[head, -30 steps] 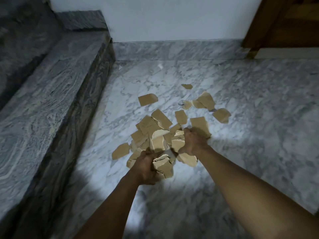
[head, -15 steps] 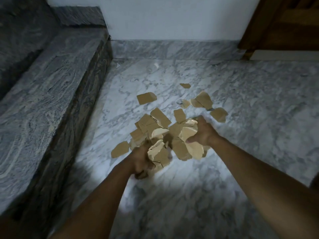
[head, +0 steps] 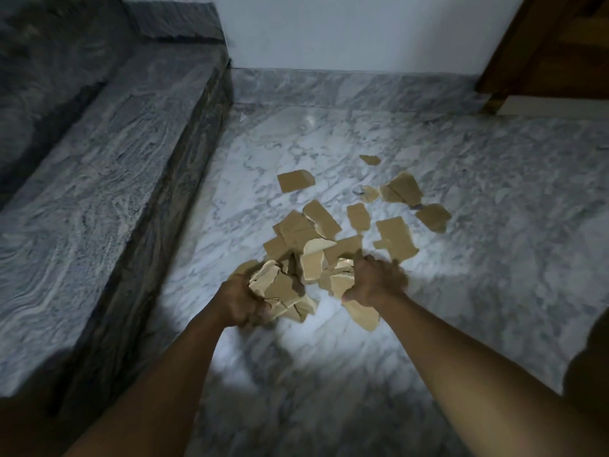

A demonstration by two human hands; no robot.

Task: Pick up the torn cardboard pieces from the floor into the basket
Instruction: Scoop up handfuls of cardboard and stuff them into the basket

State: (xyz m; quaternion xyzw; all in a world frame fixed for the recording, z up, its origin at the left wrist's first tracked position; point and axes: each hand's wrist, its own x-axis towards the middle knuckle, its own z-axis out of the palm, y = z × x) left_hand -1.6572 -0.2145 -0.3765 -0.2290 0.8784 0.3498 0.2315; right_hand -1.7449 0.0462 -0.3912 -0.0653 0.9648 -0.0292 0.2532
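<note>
Left hand point(head: 242, 301), right hand point(head: 377, 282): fingers of both clamped on bunches of cardboard pieces point(head: 283, 288), held just above mid-floor point(head: 510, 275). Many more pieces lie loose beyond, toward the floor's far edge. Basket not in view. Judgement: early stage; most pieces are left to collect.

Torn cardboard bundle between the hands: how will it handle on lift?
Probably light and fairly stiff: the torn cardboard pieces keep flat faces in the left hand. Likely to shed: one piece hangs below the right hand. On the polished marble floor, loose pieces probably slide when pushed.
</note>
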